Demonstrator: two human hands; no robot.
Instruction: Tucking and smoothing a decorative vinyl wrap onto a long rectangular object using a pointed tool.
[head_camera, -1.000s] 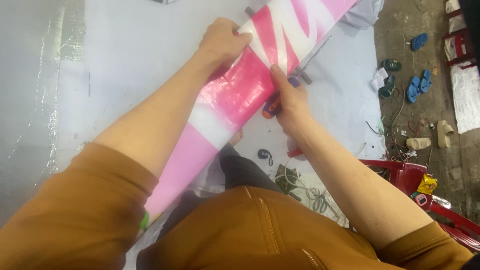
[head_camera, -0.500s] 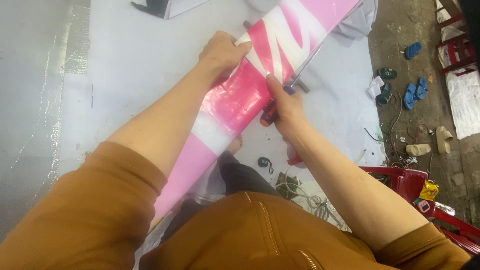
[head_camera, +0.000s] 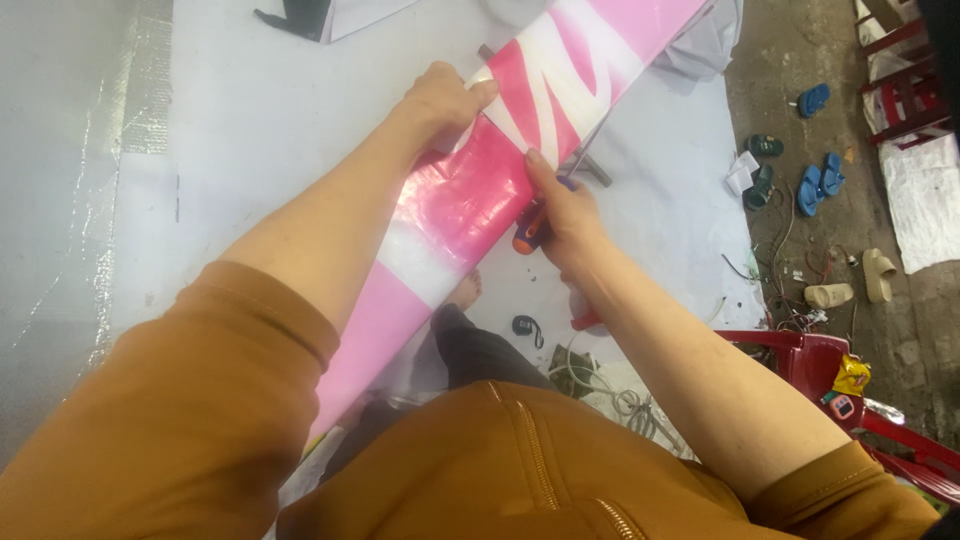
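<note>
A long pink and white panel (head_camera: 520, 150) wrapped in glossy film lies slanted across my lap, running up to the top right. My left hand (head_camera: 440, 100) grips its upper left edge with curled fingers. My right hand (head_camera: 560, 215) presses on its lower right edge, thumb on the pink face, and holds a small orange and purple tool (head_camera: 527, 235) whose tip is hidden under the panel. A metal rod (head_camera: 590, 150) sticks out beneath the panel beside that hand.
A white sheet (head_camera: 280, 130) covers the floor below. A small black object (head_camera: 525, 326) and tangled wires (head_camera: 600, 385) lie near my foot. A red plastic chair (head_camera: 810, 355) stands at right; several sandals (head_camera: 810, 185) are scattered on the concrete.
My view has shifted slightly, so the hands and panel sit a little lower and to the right. Both hands keep their hold on the panel's edges.
</note>
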